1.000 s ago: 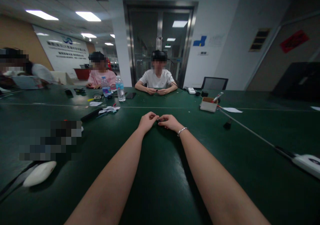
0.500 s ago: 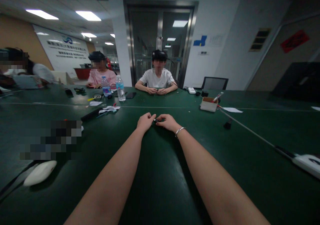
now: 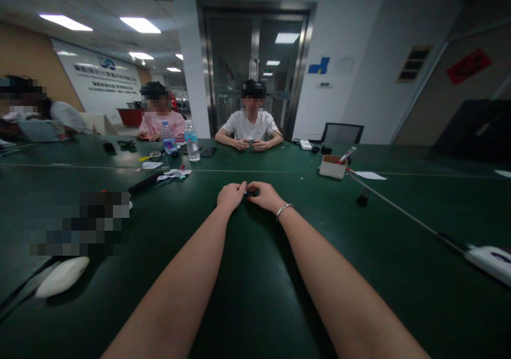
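Note:
Both my arms reach forward over the dark green table (image 3: 255, 274). A small dark object (image 3: 250, 193) with a light end lies between my fingertips; it is too small to name. My left hand (image 3: 231, 196) is closed, its thumb and forefinger pinched at the object's left end. From the other side my right hand (image 3: 265, 195), with a silver bracelet (image 3: 282, 210) at its wrist, pinches the dark part. My fingers hide much of the object.
Across the table sits a person (image 3: 251, 122) in a white shirt. Water bottles (image 3: 192, 141) stand at the back left. On the right are a small box (image 3: 332, 167) with a pen, and a white power strip (image 3: 489, 260). A white rounded object (image 3: 63, 277) lies at left.
My two hands have come slightly closer together around the small dark object, and my right hand has shifted a little left. The things on the table stay as they were.

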Available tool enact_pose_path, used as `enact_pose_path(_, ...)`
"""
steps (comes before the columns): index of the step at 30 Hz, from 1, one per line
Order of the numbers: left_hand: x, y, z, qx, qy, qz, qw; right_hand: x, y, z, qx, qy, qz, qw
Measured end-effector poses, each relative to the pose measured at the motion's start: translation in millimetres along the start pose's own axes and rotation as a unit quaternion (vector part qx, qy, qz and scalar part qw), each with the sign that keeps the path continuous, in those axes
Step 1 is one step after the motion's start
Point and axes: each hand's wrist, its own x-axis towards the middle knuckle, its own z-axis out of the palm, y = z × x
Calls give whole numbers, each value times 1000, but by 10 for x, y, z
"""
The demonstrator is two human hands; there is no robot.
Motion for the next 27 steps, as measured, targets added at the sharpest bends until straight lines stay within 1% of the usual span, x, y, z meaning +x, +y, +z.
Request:
enact_pose_path(2, -4, 4, -9, 1, 1, 2, 1000, -1, -14, 7, -11, -3, -1, 1000)
enact_pose_path(4, -2, -5, -18, -1, 7, 4, 1000, -1, -17, 16, -6, -4, 12, 1000)
enact_pose_path(8, 25, -52, -19, -35, 7, 22, 999, 13, 49, 58, 44, 10, 68, 997)
enact_pose_path(11, 62, -75, 8, -123, 25, 38, 991, 27, 133, 83, 99, 8, 107, 989)
enact_pose_path(13, 86, -72, 38, -217, 23, 63, 974, 31, 181, 81, 132, 1, 120, 984)
enact_pose_path(15, 102, -61, 69, -298, -11, 90, 950, 31, 214, 64, 149, 3, 119, 982)
enact_pose_path(16, 105, -55, 83, -318, -33, 102, 942, 29, 225, 54, 149, 6, 115, 982)
enact_pose_path(17, 106, -51, 93, -325, -51, 109, 938, 27, 234, 44, 145, 8, 111, 983)
enact_pose_path(19, 101, -47, 104, -307, -65, 117, 942, 21, 244, 29, 132, 11, 105, 986)
enact_pose_path(22, 93, -46, 104, -274, -52, 126, 952, 15, 241, 23, 123, 9, 108, 986)
enact_pose_path(27, 90, -31, 107, -260, -45, 147, 953, 10, 221, 36, 123, 5, 118, 985)
